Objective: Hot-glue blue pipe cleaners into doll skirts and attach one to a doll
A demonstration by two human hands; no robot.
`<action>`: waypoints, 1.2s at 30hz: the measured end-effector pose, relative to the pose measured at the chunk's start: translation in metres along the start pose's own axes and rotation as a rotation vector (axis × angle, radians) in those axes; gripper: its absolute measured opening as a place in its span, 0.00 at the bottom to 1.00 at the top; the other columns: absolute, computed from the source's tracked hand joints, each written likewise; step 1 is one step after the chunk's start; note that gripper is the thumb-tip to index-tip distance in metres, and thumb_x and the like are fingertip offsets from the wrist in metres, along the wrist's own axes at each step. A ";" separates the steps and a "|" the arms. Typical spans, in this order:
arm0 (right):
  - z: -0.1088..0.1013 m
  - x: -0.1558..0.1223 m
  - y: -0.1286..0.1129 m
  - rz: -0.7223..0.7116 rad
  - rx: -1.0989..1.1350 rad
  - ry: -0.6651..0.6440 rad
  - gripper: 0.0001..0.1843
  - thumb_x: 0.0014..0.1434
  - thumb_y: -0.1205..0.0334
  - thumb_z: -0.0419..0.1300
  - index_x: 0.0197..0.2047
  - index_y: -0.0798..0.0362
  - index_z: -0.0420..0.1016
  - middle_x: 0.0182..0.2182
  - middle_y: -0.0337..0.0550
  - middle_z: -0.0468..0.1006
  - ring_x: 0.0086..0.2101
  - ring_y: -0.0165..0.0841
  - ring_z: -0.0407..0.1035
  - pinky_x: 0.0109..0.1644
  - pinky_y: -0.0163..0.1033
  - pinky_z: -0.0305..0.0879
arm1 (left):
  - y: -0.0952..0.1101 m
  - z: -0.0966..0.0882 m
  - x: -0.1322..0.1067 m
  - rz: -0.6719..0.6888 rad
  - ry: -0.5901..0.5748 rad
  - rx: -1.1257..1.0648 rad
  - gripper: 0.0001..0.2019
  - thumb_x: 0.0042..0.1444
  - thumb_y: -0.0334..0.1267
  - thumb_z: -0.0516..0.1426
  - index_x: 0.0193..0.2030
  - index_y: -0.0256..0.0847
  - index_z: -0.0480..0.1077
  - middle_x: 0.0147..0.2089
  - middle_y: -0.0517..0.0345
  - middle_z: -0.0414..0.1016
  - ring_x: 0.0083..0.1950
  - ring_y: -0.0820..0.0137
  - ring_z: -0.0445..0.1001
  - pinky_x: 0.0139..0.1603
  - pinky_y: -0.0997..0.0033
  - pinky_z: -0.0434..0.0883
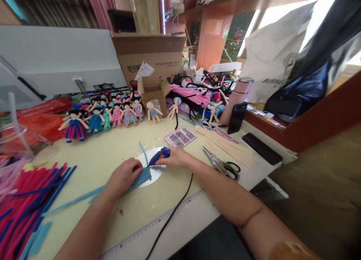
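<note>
My right hand is closed around a blue glue gun, its nozzle pointing down and left at the work. A black cord runs from that hand to the table's front edge. With curled fingers my left hand presses on a bundle of light blue pipe cleaners. Long blue stems trail from under it to the left. The bundle's right end lies over a white round mat, close to the nozzle. One separate blue pipe cleaner stretches away beyond the nozzle.
Scissors and beige pipe cleaners lie right of the mat. A printed card sits behind it. Finished dolls line the back left. Pink and blue pipe cleaners are heaped at left. A phone leans against a pink bottle.
</note>
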State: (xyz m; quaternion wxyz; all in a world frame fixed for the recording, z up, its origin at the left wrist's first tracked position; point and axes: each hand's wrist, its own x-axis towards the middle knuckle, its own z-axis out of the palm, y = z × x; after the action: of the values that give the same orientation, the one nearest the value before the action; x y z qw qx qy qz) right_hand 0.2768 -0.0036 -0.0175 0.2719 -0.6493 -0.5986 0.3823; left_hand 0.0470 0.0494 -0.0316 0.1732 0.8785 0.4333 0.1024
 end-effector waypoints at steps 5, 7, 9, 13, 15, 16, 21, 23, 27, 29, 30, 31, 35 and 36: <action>0.001 -0.004 -0.015 -0.104 0.376 0.122 0.16 0.60 0.51 0.54 0.30 0.51 0.77 0.29 0.40 0.78 0.31 0.33 0.70 0.34 0.35 0.65 | 0.039 -0.007 -0.007 -0.055 0.086 -0.107 0.17 0.57 0.52 0.50 0.33 0.44 0.74 0.36 0.55 0.77 0.40 0.62 0.74 0.44 0.64 0.68; 0.008 -0.007 -0.022 -0.145 0.505 0.170 0.15 0.62 0.53 0.52 0.31 0.52 0.75 0.31 0.42 0.77 0.34 0.34 0.71 0.36 0.36 0.66 | 0.059 -0.006 -0.009 -0.070 0.028 -0.263 0.19 0.55 0.53 0.52 0.43 0.45 0.74 0.42 0.55 0.79 0.43 0.61 0.76 0.45 0.64 0.70; 0.016 -0.010 -0.027 -0.133 0.588 0.178 0.15 0.61 0.52 0.53 0.33 0.52 0.74 0.30 0.42 0.76 0.34 0.35 0.70 0.37 0.37 0.66 | 0.077 -0.003 -0.008 -0.044 -0.033 -0.449 0.22 0.54 0.53 0.55 0.50 0.43 0.72 0.46 0.54 0.79 0.47 0.60 0.76 0.46 0.63 0.71; 0.025 -0.019 -0.034 -0.102 0.574 0.225 0.18 0.59 0.46 0.55 0.32 0.52 0.74 0.28 0.41 0.73 0.33 0.36 0.69 0.37 0.39 0.67 | 0.098 0.010 -0.004 -0.036 -0.042 -0.755 0.20 0.49 0.52 0.58 0.44 0.40 0.72 0.44 0.52 0.80 0.48 0.58 0.77 0.49 0.61 0.72; 0.021 -0.025 -0.034 -0.146 0.519 0.188 0.16 0.58 0.47 0.56 0.33 0.51 0.74 0.29 0.41 0.73 0.34 0.36 0.69 0.39 0.40 0.66 | 0.102 0.016 -0.004 -0.119 0.006 -0.784 0.20 0.45 0.51 0.60 0.39 0.39 0.73 0.39 0.52 0.80 0.45 0.57 0.77 0.47 0.59 0.73; 0.016 -0.028 -0.032 -0.187 0.490 0.142 0.15 0.57 0.48 0.58 0.35 0.51 0.74 0.31 0.41 0.74 0.35 0.36 0.69 0.39 0.40 0.66 | 0.103 0.017 -0.006 -0.160 0.036 -0.778 0.19 0.44 0.51 0.61 0.38 0.38 0.73 0.38 0.52 0.80 0.44 0.56 0.77 0.46 0.59 0.73; -0.046 -0.037 0.012 -0.314 0.333 0.383 0.29 0.47 0.52 0.67 0.51 0.53 0.69 0.47 0.48 0.73 0.45 0.38 0.68 0.51 0.44 0.64 | 0.102 0.012 -0.020 -0.233 0.166 -0.816 0.23 0.46 0.52 0.60 0.44 0.37 0.74 0.40 0.52 0.80 0.44 0.58 0.77 0.47 0.61 0.71; -0.087 -0.038 0.047 -0.268 0.300 0.705 0.30 0.48 0.52 0.65 0.52 0.55 0.68 0.49 0.52 0.71 0.46 0.39 0.67 0.51 0.46 0.64 | 0.098 0.011 -0.024 -0.244 0.187 -0.861 0.25 0.44 0.53 0.62 0.45 0.36 0.74 0.42 0.51 0.80 0.46 0.58 0.76 0.48 0.62 0.71; -0.166 -0.044 0.121 0.011 0.126 1.257 0.40 0.42 0.54 0.67 0.56 0.63 0.65 0.53 0.62 0.68 0.50 0.46 0.66 0.55 0.50 0.61 | 0.088 0.017 -0.027 -0.235 0.227 -0.913 0.27 0.43 0.54 0.63 0.45 0.36 0.74 0.44 0.49 0.79 0.46 0.59 0.75 0.50 0.61 0.70; -0.192 -0.047 0.148 0.158 -0.013 1.329 0.46 0.41 0.52 0.69 0.59 0.65 0.62 0.55 0.66 0.67 0.55 0.50 0.62 0.58 0.52 0.57 | 0.083 0.022 -0.027 -0.226 0.214 -0.899 0.27 0.43 0.54 0.63 0.46 0.36 0.74 0.43 0.50 0.79 0.45 0.60 0.75 0.50 0.61 0.70; -0.200 -0.048 0.158 0.231 -0.056 1.315 0.48 0.40 0.50 0.70 0.60 0.65 0.61 0.55 0.67 0.66 0.55 0.52 0.61 0.59 0.53 0.57 | 0.081 0.024 -0.027 -0.224 0.202 -0.888 0.27 0.43 0.54 0.62 0.46 0.36 0.74 0.42 0.50 0.79 0.44 0.60 0.76 0.49 0.61 0.71; -0.205 -0.048 0.167 0.280 -0.084 1.289 0.49 0.38 0.48 0.70 0.59 0.65 0.62 0.54 0.67 0.67 0.55 0.53 0.62 0.58 0.53 0.58 | 0.080 0.025 -0.027 -0.224 0.189 -0.880 0.27 0.43 0.54 0.62 0.46 0.36 0.74 0.42 0.51 0.79 0.44 0.60 0.76 0.49 0.61 0.71; -0.212 -0.041 0.182 0.333 -0.110 1.214 0.45 0.34 0.47 0.72 0.53 0.62 0.68 0.48 0.63 0.73 0.50 0.53 0.67 0.54 0.52 0.63 | 0.073 0.027 -0.027 -0.221 0.168 -0.876 0.26 0.43 0.55 0.62 0.44 0.36 0.74 0.43 0.50 0.79 0.46 0.58 0.76 0.49 0.60 0.71; -0.213 -0.038 0.183 0.336 -0.116 1.207 0.44 0.34 0.47 0.73 0.52 0.61 0.69 0.47 0.62 0.73 0.50 0.53 0.67 0.53 0.52 0.63 | 0.072 0.027 -0.027 -0.221 0.167 -0.874 0.26 0.43 0.55 0.62 0.44 0.36 0.74 0.43 0.49 0.79 0.46 0.58 0.76 0.49 0.60 0.71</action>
State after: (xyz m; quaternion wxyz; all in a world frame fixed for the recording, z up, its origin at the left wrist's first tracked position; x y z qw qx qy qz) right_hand 0.5563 -0.0436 -0.0406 0.4626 -0.8495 -0.2491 -0.0472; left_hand 0.0916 -0.0187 -0.0287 0.5021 0.6602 0.4531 0.3268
